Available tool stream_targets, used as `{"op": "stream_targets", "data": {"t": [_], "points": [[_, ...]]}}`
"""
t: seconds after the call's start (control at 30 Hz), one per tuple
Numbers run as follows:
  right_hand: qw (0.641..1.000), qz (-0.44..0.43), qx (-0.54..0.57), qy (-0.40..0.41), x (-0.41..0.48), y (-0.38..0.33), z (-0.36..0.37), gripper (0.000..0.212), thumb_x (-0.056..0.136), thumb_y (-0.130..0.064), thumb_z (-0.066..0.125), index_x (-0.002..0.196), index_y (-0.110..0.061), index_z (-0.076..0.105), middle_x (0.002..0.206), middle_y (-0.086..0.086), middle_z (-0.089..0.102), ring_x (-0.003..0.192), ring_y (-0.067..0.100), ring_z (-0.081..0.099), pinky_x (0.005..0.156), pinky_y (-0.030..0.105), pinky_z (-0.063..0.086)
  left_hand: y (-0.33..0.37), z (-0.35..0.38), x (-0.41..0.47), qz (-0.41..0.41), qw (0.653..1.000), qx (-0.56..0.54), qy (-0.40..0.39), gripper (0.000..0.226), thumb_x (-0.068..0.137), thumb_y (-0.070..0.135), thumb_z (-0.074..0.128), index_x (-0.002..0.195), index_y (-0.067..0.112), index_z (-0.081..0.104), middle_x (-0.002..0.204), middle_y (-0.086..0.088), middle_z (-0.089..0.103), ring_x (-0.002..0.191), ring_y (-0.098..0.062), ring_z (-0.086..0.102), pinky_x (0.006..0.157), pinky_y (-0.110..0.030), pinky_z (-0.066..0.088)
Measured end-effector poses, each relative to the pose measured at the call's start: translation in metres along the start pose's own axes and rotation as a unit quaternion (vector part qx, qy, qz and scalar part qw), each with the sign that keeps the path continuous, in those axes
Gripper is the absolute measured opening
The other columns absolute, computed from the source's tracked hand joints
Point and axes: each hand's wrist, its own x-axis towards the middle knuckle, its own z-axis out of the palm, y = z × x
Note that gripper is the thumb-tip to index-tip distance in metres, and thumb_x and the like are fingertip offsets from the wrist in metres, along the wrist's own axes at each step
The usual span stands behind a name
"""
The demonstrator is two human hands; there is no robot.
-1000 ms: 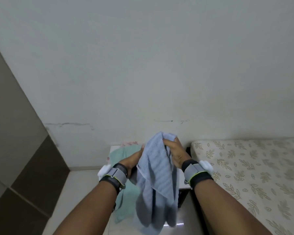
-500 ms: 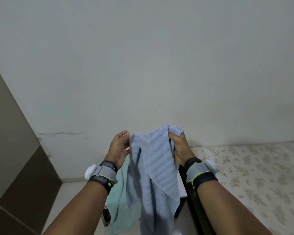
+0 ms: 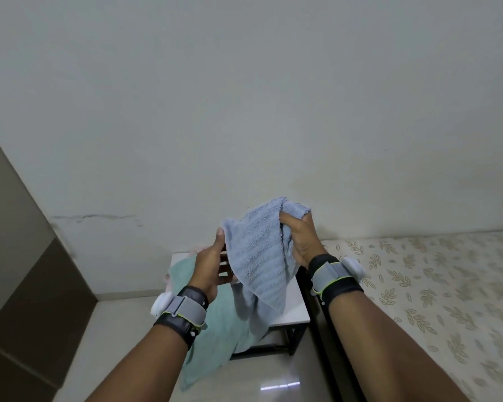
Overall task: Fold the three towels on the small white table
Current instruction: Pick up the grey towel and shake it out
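I hold a light blue ribbed towel (image 3: 262,256) up in the air above the small white table (image 3: 295,306). My right hand (image 3: 299,242) grips a bunched top corner. My left hand (image 3: 211,264) pinches the towel's left edge with thumb on top and fingers spread behind. The rest of the blue towel hangs down crumpled. A mint green towel (image 3: 215,332) lies on the table and drapes over its front edge toward the floor. A pink towel (image 3: 196,250) peeks out at the table's back left, mostly hidden.
A bed with a cream leaf-patterned cover (image 3: 424,285) stands right of the table. A white wall (image 3: 244,111) rises behind. A brown tiled wall (image 3: 21,285) runs along the left. The glossy floor (image 3: 262,381) shows in front of the table.
My left hand has taken the blue towel's left edge and my hands have spread it slightly. The view has tilted down, showing more of the table.
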Motion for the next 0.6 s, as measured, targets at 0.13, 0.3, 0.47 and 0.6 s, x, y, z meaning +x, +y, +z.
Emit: {"op": "stream_targets", "data": {"t": [0.13, 0.3, 0.47, 0.6], "points": [[1.000, 0.007, -0.019, 0.001, -0.002, 0.001, -0.007, 0.032, 0.080, -0.008, 0.074, 0.105, 0.012, 0.071, 0.120, 0.037, 0.068, 0.110, 0.048, 0.070, 0.094, 0.061, 0.057, 0.010, -0.001, 0.002, 0.097, 0.995, 0.020, 0.027, 0.047, 0.093, 0.050, 0.069, 0.084, 0.004, 0.065, 0.077, -0.005, 0.070, 0.074, -0.026, 0.066, 0.061, -0.032, 0.060], [0.996, 0.024, -0.087, -0.021, -0.006, -0.002, -0.014, 0.020, 0.088, -0.021, 0.075, 0.092, -0.002, 0.075, 0.098, 0.014, 0.076, 0.092, 0.025, 0.073, 0.086, 0.042, 0.060, 0.020, -0.024, 0.031, 0.175, 0.973, 0.101, 0.113, 0.041, 0.092, 0.036, 0.073, 0.066, 0.011, 0.055, 0.069, -0.007, 0.040, 0.067, -0.019, 0.039, 0.061, -0.037, 0.037], [0.990, 0.067, -0.050, 0.117, -0.009, -0.002, -0.062, 0.023, 0.100, -0.019, 0.063, 0.078, -0.013, 0.066, 0.078, 0.001, 0.069, 0.078, 0.019, 0.062, 0.066, 0.026, 0.050, 0.066, -0.065, 0.048, 0.227, 0.945, 0.173, 0.159, 0.044, 0.087, 0.041, 0.070, 0.061, 0.015, 0.046, 0.067, -0.002, 0.032, 0.068, -0.018, 0.030, 0.062, -0.037, 0.032], [0.969, 0.156, -0.013, 0.192, -0.017, 0.004, -0.103, 0.017, 0.077, -0.020, 0.068, 0.085, -0.008, 0.059, 0.089, 0.014, 0.054, 0.078, 0.029, 0.053, 0.061, 0.033, 0.045, 0.092, -0.078, 0.045, 0.196, 0.974, 0.093, 0.065, 0.030, 0.090, 0.034, 0.076, 0.093, 0.006, 0.066, 0.089, -0.010, 0.050, 0.082, -0.023, 0.045, 0.073, -0.041, 0.041]]}}
